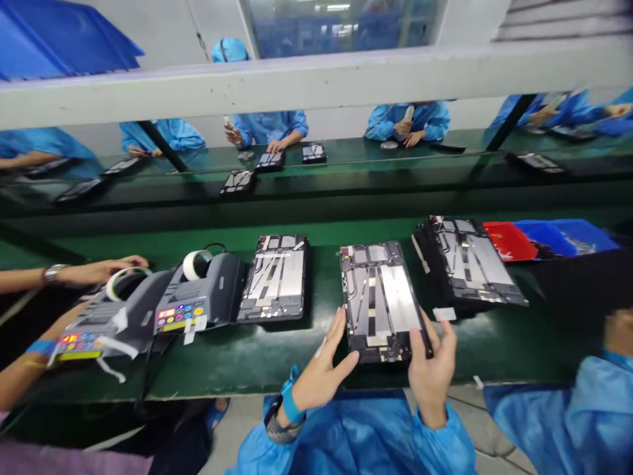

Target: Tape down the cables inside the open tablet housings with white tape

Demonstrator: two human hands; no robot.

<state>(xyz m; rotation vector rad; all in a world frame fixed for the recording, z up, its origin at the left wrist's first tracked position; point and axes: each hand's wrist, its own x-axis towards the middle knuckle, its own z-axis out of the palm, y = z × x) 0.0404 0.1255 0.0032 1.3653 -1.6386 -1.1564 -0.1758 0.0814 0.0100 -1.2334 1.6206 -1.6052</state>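
An opened tablet [380, 297], its grey battery panels, black strips and circuit parts facing up, is in front of me at the bench's near edge. My left hand [321, 369] holds its lower left side, fingers along the edge and thumb near the corner. On the lower right side, my right hand [432, 363] grips it, the thumb over the top face and the other fingers around the edge. The tablet's underside is hidden. To its left lies a stack of similar opened tablets [274, 277], and another stack [472, 260] stands to its right.
Two grey tape dispensers [212, 290] with lit buttons stand at left, a co-worker's hands [106, 269] at the farther one. Red [509, 241] and blue bins [564, 236] with small parts sit at right. A white shelf beam [316, 82] crosses above. Another co-worker's sleeve [583, 415] is at right.
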